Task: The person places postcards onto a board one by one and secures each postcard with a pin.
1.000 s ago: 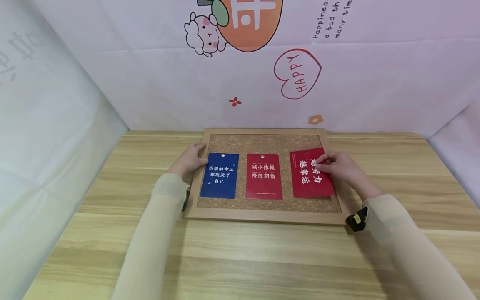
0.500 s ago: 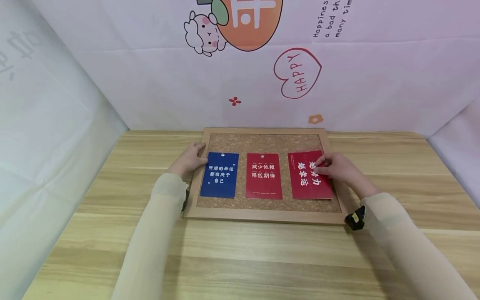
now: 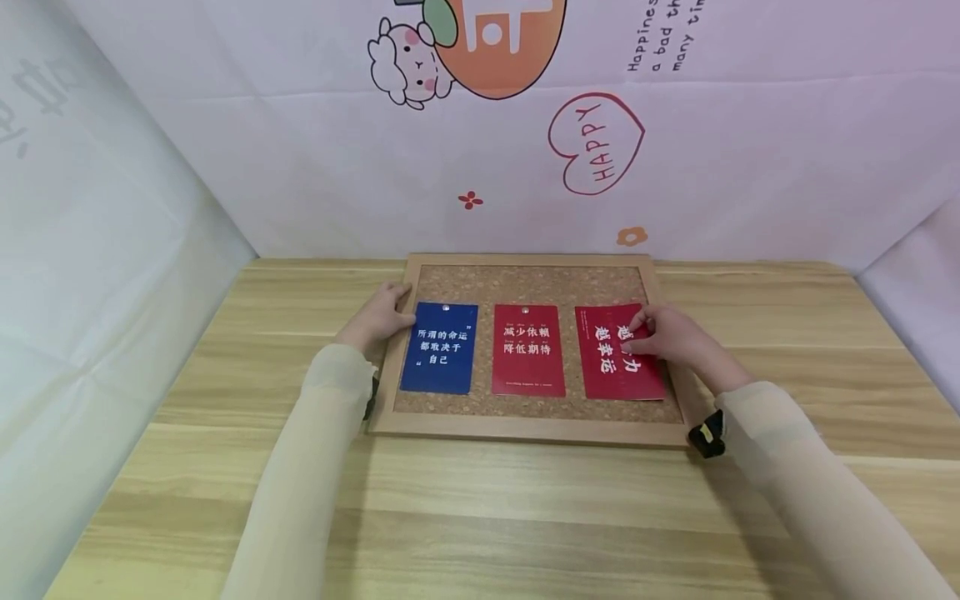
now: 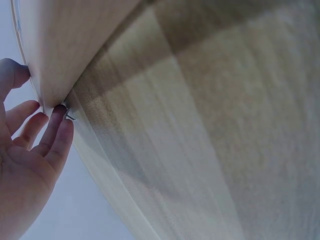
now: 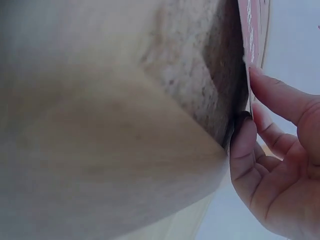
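My right hand point(image 3: 663, 333) pinches the right edge of a red card point(image 3: 596, 379) printed with white characters turned sideways. In the right wrist view, the thumb point(image 5: 280, 95) lies on the card's face and a finger is behind its edge, with a gap between card and cork. The card overlaps the right part of a wood-framed corkboard point(image 3: 525, 287). My left hand point(image 3: 375, 321) holds the board's left frame, thumb over the face near a blue card point(image 3: 441, 375) and fingertips point(image 4: 60, 112) against the outer side, beside a small metal piece point(image 4: 70, 117).
Another red card point(image 3: 527, 371), upright and with a hole at its top, lies mid-board between the other two. The corkboard is on a wood-grain table point(image 3: 487, 517), its top edge close to the printed white cloth backdrop point(image 3: 330, 175). A white cloth point(image 3: 97, 267) hangs at the left.
The red card in my right hand has turned slightly clockwise and shifted a little left, its sides now nearer to upright. My left hand has stayed in place.
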Demonstrator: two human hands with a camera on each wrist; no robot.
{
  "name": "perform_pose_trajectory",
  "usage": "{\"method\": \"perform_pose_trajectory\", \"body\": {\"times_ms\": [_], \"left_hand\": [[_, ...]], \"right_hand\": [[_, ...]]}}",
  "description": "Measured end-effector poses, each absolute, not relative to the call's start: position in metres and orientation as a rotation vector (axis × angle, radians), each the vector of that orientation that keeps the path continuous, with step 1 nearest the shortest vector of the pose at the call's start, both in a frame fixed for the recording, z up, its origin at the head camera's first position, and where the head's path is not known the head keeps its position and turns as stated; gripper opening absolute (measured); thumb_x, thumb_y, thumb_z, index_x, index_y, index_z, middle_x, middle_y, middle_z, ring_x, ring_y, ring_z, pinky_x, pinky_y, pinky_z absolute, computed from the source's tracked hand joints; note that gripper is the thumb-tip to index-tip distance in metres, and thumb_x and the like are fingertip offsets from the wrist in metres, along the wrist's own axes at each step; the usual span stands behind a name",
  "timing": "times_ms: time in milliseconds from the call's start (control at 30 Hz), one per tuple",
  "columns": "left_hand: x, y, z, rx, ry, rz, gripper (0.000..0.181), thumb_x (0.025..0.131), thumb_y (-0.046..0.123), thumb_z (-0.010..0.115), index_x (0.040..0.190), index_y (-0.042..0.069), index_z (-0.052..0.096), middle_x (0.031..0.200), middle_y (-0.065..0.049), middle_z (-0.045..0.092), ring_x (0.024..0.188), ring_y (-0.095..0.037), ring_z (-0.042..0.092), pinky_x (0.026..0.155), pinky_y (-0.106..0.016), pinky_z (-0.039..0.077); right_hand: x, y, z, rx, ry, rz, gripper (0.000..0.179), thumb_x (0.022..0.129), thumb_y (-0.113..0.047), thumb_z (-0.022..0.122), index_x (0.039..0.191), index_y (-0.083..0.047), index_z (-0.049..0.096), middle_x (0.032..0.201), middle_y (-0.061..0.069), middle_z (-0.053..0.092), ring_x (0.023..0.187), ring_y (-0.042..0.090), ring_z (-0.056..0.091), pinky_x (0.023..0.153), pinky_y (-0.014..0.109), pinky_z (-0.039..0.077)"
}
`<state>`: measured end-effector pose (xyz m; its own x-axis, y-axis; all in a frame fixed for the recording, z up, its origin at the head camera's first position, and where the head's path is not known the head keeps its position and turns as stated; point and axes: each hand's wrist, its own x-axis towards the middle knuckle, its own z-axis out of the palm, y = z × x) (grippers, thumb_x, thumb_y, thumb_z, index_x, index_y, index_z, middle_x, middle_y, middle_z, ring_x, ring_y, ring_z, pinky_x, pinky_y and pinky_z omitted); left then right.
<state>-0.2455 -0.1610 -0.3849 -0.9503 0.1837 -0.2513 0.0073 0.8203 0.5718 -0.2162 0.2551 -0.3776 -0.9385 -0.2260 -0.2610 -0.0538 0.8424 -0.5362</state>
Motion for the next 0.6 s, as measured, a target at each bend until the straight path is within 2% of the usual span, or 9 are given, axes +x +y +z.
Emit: {"method": "perform_pose_trajectory", "body": {"times_ms": [200, 333, 500, 600], "left_hand": [[-0.2457, -0.1609, -0.3847, 0.136, 2.701, 0.866, 0.066, 0.095, 0.014, 0.053, 0.150, -0.001, 0.020, 0.151, -0.024, 0.025, 0.137, -0.041, 0.034, 0.118, -0.051, 0.029], [-0.2457, -0.1618, -0.3837, 0.139, 2.696, 0.877, 0.066, 0.095, 0.013, 0.054, 0.150, -0.001, 0.021, 0.151, -0.024, 0.026, 0.136, -0.041, 0.034, 0.118, -0.051, 0.028], [-0.2454, -0.1637, -0.3807, 0.185, 2.725, 0.836, 0.063, 0.094, 0.013, 0.054, 0.147, -0.005, 0.026, 0.145, -0.028, 0.035, 0.130, -0.041, 0.041, 0.115, -0.051, 0.034], [-0.2454, -0.1655, -0.3792, 0.192, 2.735, 0.836, 0.057, 0.096, 0.013, 0.050, 0.145, -0.008, 0.029, 0.146, -0.029, 0.036, 0.133, -0.042, 0.039, 0.116, -0.050, 0.032]], "right_hand": [[-0.2162, 0.2514, -0.3758, -0.230, 2.723, -0.716, 0.036, 0.085, -0.020, 0.072, 0.101, 0.005, 0.052, 0.087, 0.016, 0.053, 0.077, 0.023, 0.046, 0.063, 0.026, 0.039], [-0.2149, 0.2502, -0.3757, -0.239, 2.733, -0.688, 0.044, 0.084, -0.021, 0.073, 0.107, 0.008, 0.050, 0.094, 0.021, 0.053, 0.083, 0.027, 0.046, 0.068, 0.032, 0.043], [-0.2136, 0.2483, -0.3761, -0.238, 2.737, -0.672, 0.048, 0.085, -0.022, 0.072, 0.113, 0.009, 0.047, 0.104, 0.027, 0.052, 0.090, 0.032, 0.045, 0.075, 0.040, 0.046], [-0.2132, 0.2476, -0.3761, -0.225, 2.734, -0.659, 0.049, 0.086, -0.021, 0.071, 0.115, 0.009, 0.046, 0.108, 0.030, 0.051, 0.093, 0.034, 0.045, 0.078, 0.044, 0.047]]}}
